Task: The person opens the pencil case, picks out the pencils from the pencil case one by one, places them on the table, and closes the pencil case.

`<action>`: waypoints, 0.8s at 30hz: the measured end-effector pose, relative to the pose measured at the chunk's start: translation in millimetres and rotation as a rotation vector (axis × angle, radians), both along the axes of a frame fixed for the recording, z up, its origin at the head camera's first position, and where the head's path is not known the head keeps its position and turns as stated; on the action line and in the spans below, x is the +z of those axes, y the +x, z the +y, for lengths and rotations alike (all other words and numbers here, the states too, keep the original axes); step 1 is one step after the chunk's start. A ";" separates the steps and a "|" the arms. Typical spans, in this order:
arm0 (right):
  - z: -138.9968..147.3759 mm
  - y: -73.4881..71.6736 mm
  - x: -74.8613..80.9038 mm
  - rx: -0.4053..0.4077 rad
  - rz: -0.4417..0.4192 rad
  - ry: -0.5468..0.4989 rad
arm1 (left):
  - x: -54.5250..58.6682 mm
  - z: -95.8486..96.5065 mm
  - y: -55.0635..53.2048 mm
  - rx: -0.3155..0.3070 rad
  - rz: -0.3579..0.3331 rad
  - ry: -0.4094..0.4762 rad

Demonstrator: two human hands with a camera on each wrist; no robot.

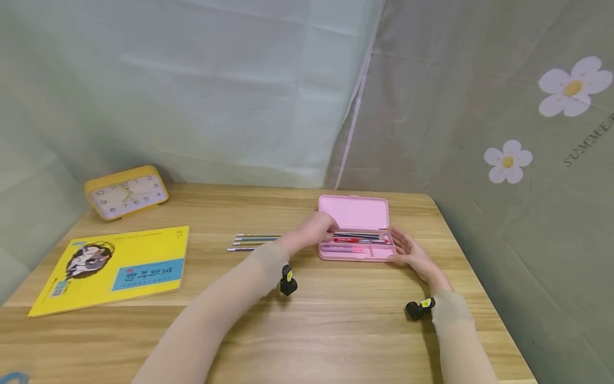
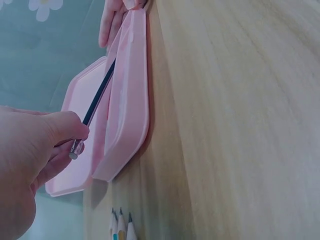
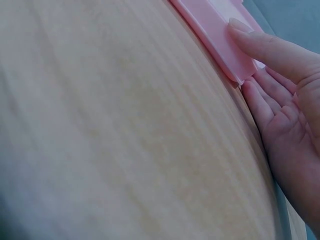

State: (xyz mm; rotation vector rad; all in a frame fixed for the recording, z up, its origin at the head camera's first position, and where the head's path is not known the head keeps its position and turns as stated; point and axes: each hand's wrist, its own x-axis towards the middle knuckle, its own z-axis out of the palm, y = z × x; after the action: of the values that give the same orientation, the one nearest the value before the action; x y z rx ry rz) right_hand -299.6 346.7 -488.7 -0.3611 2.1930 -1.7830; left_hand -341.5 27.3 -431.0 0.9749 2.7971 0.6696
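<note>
A pink pencil case [image 1: 352, 258] lies with its lid raised at the back. It holds several dark pencils, a red pen [image 1: 346, 240] and a pinkish-purple pen [image 1: 341, 248]. Over its left end, my left hand [image 1: 316, 228] pinches a dark pencil [image 2: 99, 97] between thumb and fingers near its silver end; the other end reaches down inside the case. My right hand [image 1: 411, 253] is at the case's right end, thumb [image 3: 250, 37] on the rim and straight fingers along the outside. Several pencils [image 1: 249, 244] lie left of the case, partly behind my left arm.
On the left lies a yellow book [image 1: 144, 250] with a blue label. A yellow alarm clock [image 1: 127, 193] stands behind it. A blue object [image 1: 13, 377] shows at the bottom left corner. Curtains hang along the table's back and right edges.
</note>
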 end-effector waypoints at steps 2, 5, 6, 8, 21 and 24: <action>-0.2 0.2 0.2 -0.002 -0.002 0.002 | 3.5 -3.2 2.7 -0.011 0.018 0.013; -1.0 0.5 0.4 -0.003 -0.003 0.008 | 7.1 -9.1 5.1 -0.029 0.051 0.040; -1.3 0.6 0.4 -0.007 -0.004 0.009 | 8.6 -11.4 6.1 -0.041 0.072 0.045; -1.8 0.7 0.0 -0.007 0.002 0.017 | 11.3 -15.6 7.5 -0.052 0.084 0.052; 0.0 0.7 -1.2 -0.003 0.006 0.022 | 31.4 -56.6 15.8 -0.118 0.273 0.082; 0.4 0.7 -0.9 -0.004 0.008 0.021 | 38.8 -70.7 20.0 -0.100 0.307 0.102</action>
State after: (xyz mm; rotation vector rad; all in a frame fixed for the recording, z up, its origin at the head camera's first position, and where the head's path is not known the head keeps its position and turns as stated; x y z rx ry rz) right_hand -298.9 347.1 -489.6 -0.3597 2.2180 -1.7619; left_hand -321.5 -43.4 -392.2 1.3318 2.9687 0.7097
